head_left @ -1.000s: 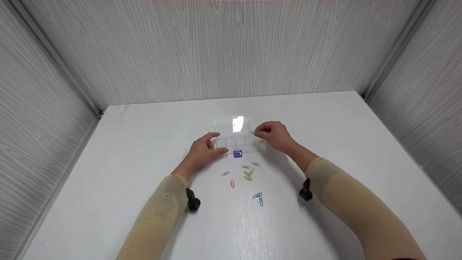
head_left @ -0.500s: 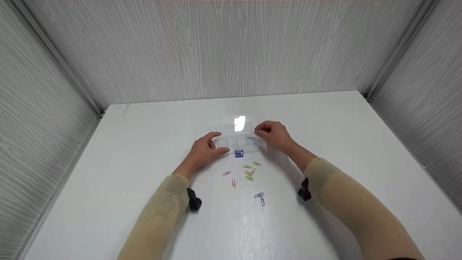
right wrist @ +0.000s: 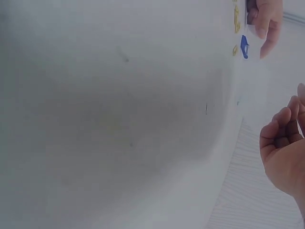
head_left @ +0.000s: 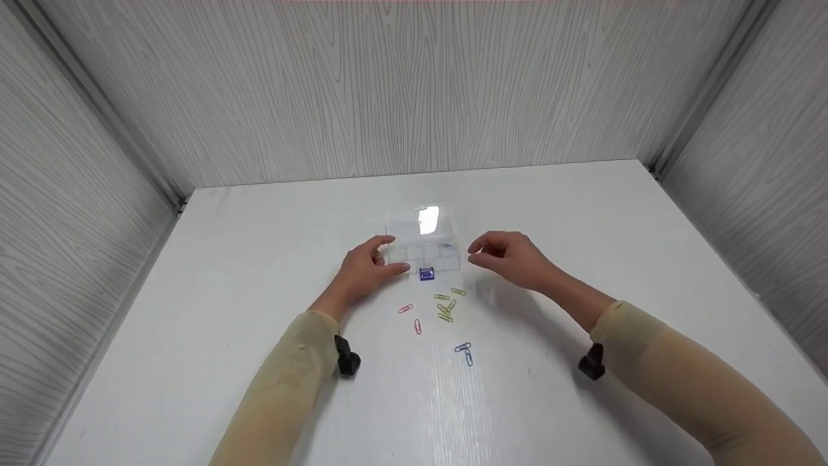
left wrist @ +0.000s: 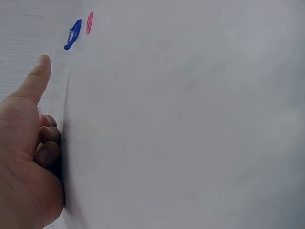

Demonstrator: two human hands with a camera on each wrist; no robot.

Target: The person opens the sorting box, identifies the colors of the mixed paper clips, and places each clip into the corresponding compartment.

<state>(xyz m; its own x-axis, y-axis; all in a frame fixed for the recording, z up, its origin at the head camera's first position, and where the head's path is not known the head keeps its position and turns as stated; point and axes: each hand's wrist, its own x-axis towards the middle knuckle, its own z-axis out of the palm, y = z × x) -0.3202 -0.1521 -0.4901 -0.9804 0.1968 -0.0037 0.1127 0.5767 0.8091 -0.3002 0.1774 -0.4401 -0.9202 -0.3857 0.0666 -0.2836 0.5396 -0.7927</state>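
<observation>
A clear plastic compartment box (head_left: 443,262) stands on the white table with its transparent lid (head_left: 404,223) raised at the back. A blue latch (head_left: 427,274) is at its front edge. In the back right compartment lies a bluish paper clip (head_left: 447,245). My left hand (head_left: 365,266) holds the box by its left end, thumb along the front and index finger toward the back; in the left wrist view the other fingers curl under. Just right of the box, my right hand (head_left: 514,259) hovers with loosely bent fingers and nothing between them.
In front of the box lie several yellow paper clips (head_left: 445,317), a red paper clip (head_left: 405,309) and another red one (head_left: 418,327). Nearer to me are two blue paper clips (head_left: 469,357). Pale wood-grain panels (head_left: 414,90) wall the table's back and sides.
My right hand has let go of a paper clip, which now lies in the back right compartment, and has drawn back to the right. My left hand has stayed on the box.
</observation>
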